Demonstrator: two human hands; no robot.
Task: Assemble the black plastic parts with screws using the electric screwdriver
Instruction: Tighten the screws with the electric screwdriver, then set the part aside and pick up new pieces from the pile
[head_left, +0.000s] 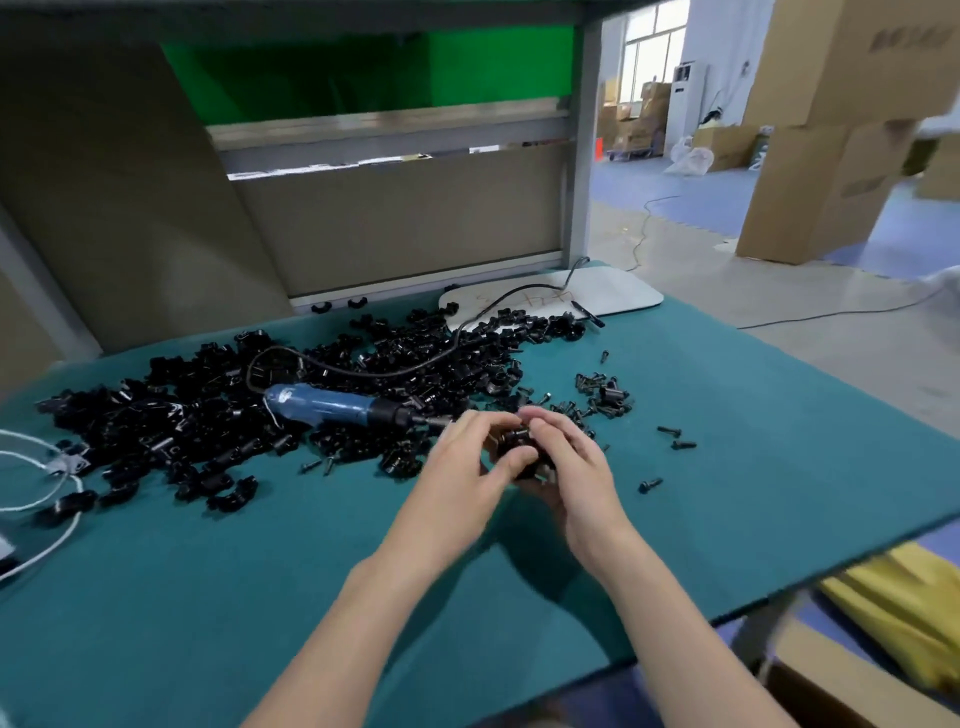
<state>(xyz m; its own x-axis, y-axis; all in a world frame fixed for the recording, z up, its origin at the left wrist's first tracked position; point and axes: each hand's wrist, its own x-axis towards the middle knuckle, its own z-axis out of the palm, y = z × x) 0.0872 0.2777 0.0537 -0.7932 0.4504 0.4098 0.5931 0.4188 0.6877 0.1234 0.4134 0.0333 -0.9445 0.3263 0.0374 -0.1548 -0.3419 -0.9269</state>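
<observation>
Teal-matted desk (260, 597), cartons (831, 156) stacked in rm beyond; gripped black plastic part (517, 441) w/ L hand (467, 467) & R hand (576, 467), fingers curled.

One wide-angle camera rides on the person's head and faces forward and down across the green table (208, 597). It sits near the work: the left hand (467, 460) and right hand (571, 462) meet mid-frame, holding a black plastic part (515, 438), while cardboard boxes (831, 130) fill the far right.

My station is a factory assembly bench (208, 597): heaped black plastic parts (171, 415), stacked cardboard cartons (831, 130) beyond, apparently warehouse floor.
</observation>
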